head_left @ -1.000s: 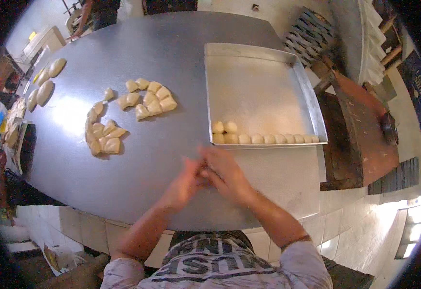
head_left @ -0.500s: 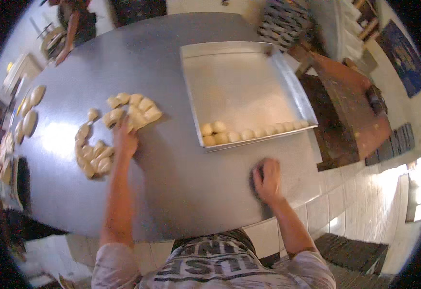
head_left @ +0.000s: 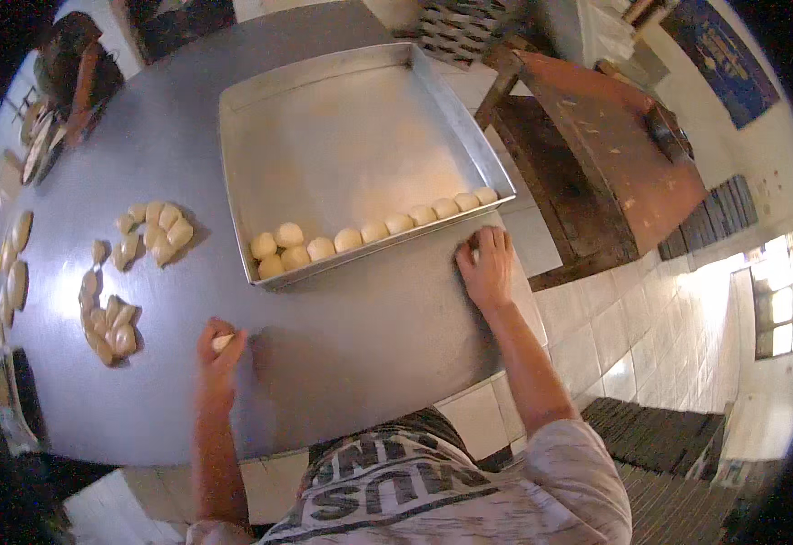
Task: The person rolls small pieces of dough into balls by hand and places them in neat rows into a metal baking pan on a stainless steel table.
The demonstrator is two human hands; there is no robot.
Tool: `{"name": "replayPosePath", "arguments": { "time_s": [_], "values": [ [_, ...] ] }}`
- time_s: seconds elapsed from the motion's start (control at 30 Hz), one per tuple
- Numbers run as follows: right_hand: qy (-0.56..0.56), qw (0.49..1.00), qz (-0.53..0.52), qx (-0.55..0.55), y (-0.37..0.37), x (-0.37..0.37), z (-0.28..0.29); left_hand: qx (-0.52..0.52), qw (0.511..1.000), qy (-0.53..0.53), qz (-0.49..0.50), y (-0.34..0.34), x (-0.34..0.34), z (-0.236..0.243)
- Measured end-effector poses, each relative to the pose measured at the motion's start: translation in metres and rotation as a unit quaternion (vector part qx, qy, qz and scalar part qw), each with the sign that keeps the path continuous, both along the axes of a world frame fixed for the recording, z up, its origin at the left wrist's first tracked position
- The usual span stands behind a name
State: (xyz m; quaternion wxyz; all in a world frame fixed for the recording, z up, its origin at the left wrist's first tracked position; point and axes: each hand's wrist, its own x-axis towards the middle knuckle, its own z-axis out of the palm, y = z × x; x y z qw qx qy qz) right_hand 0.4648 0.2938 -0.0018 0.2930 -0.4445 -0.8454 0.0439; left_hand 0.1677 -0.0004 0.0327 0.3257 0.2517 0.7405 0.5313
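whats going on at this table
A person stands at a round metal table working with dough. Their left hand holds a small piece of dough against the tabletop. Their right hand presses flat on the table just beside the near edge of a metal baking tray. A row of dough balls lines that edge of the tray, and cut dough pieces sit in clusters to the left.

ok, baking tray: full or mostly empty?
Mostly empty. The metal tray holds only a line of dough balls along its near edge; the remainder is bare.
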Motion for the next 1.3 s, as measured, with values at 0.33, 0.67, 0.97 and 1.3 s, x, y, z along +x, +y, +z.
{"name": "replayPosePath", "arguments": {
  "time_s": [0.33,0.67,0.97,1.3],
  "values": [
    [0.143,0.915,0.111,-0.360,0.004,-0.010,0.068,0.085,0.980,-0.068,0.169,-0.020,0.038,0.006],
    [0.158,0.898,0.319,-0.258,-0.049,-0.177,0.096,0.236,0.896,-0.334,0.170,0.007,0.045,0.010],
    [0.125,0.833,0.356,-0.404,-0.200,-0.155,0.073,-0.028,0.999,0.035,0.028,-0.067,-0.021,-0.012],
    [0.029,0.900,0.430,-0.064,-0.241,-0.211,0.030,-0.318,0.807,0.330,0.373,-0.146,-0.216,-0.022]
  ]
}}
